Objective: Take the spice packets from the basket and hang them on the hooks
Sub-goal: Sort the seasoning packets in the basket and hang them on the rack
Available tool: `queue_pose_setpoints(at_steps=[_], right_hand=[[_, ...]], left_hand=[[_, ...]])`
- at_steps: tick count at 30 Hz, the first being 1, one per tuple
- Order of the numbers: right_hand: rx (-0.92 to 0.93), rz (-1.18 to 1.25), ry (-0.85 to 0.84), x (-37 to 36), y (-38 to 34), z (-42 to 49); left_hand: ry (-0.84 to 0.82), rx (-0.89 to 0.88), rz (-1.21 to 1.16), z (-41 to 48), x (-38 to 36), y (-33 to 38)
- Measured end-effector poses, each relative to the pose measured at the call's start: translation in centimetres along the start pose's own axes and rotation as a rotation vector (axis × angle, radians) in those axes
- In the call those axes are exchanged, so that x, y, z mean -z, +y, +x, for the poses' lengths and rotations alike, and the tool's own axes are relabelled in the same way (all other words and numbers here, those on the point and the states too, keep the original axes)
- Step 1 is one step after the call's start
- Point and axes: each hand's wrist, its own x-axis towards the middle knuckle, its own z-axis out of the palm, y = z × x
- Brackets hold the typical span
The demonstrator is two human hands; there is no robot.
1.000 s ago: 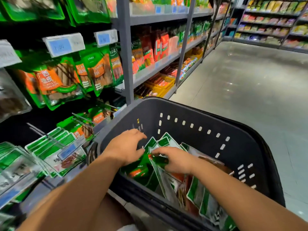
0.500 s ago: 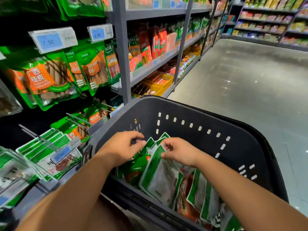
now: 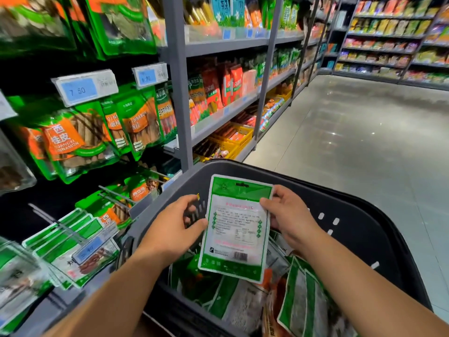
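Fig.: we have lifted one flat green-and-white plastic spice packet [image 3: 234, 227] clear of the dark plastic basket [image 3: 364, 210]; 0.5 s ago it lay among the other packets [image 3: 301, 305]. It is now upright above the basket, back label twd us, hang-hole uppermost. L hand [image 3: 175, 229] pinches its left edge, R hand [image 3: 289, 217] its right. Next, prob.: carry to the metal hooks [image 3: 114, 193] at left.

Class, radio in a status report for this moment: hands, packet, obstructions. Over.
Left hand and right hand both grip one spice packet, printed back up, above the basket. Not yet hung. Nothing seen between it and the hooks.
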Motion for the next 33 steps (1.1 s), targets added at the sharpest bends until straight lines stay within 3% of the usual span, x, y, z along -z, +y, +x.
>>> queue_pose_setpoints(at_steps=[6, 10, 16, 22, 28, 31, 33], right_hand=[[-0.055, 0.223, 0.019, -1.8, -0.6, -0.6], [-0.09, 0.387, -0.079, -2.8, -1.2, -1.6], [-0.116, 0.554, -0.229, -4.2, -1.7, -2.5], [0.004, 0.238, -0.227, -3.7, -1.2, -2.0], [0.184, -0.198, 0.04, -2.0, -0.7, -1.0], [0.119, -0.306, 0.057, -1.7, 0.5, -0.4], [0.032, -0.217, -0.003, -2.0, 1.2, -0.1]], left_hand=[[0.065, -0.228, 0.083, -1.2, -1.9, 1.8], [-0.081, -0.188, 0.073, -1.1, -3.5, 2.6], [-0.127, -0.154, -0.076, -0.9, -3.2, 3.3], [0.038, -0.071, -0.063, -0.8, -2.3, 2.8], [0.019, 0.142, -0.317, 0.2, -2.0, 1.5], [0.013, 0.169, -0.475, 0.1, -1.7, 1.4], [0.012, 0.178, -0.574, -0.1, -1.4, 1.7]])
